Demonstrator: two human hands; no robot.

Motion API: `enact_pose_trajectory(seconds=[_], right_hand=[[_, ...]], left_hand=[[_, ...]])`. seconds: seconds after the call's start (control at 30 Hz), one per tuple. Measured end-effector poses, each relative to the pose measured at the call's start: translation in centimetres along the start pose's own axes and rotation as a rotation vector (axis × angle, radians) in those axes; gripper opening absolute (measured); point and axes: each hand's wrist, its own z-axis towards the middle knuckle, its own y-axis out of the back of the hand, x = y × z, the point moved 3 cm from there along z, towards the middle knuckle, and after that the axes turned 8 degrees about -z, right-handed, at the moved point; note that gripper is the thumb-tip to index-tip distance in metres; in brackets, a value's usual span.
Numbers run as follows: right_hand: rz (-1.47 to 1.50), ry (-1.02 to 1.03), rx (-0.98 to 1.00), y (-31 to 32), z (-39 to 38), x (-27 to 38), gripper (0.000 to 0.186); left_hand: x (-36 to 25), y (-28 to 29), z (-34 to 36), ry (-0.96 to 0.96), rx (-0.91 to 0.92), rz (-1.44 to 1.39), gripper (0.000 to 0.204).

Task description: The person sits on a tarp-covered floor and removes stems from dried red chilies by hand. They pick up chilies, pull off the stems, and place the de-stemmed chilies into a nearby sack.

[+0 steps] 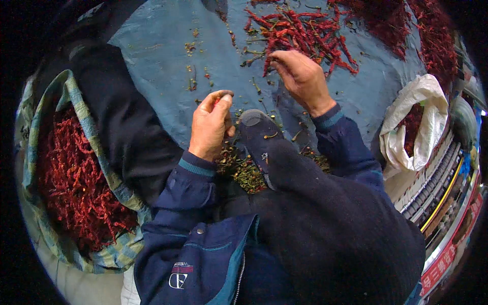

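Note:
A heap of dried red chili peppers [310, 35] lies on a blue sheet [162, 76] ahead of me. At the near left edge of that heap, my right hand [302, 81] is closed in a pinch on a dried chili, which shows below the fingertips. My left hand [208, 124] is over the sheet, closer to me, thumb and fingers pressed together. A bit of red shows between them, but most of what they hold is hidden. Between my legs sits a pile of green-brown stems [246, 173].
A checked cloth sack [38, 127] of red chilies [84, 183] stands at my left. On the right is an open white woven sack [432, 101] with chilies inside. More chilies [434, 40] lie far right. My socked foot [254, 132] rests between my hands. Loose stems and seeds dot the sheet.

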Motion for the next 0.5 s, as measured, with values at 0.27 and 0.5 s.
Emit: enact_pose_trajectory(seconds=[0.27, 0.5], right_hand=[[1.209, -0.961, 0.055, -0.3, -4.8, 0.4, 0.016], [0.776, -0.479, 0.269, -0.6, -6.2, 2.3, 0.020]], left_hand=[[-1.4, -2.9, 0.8, -0.087, 0.153, 0.050, 0.027], [-0.6, -2.3, 0.7, -0.074, 0.086, 0.013, 0.026]])
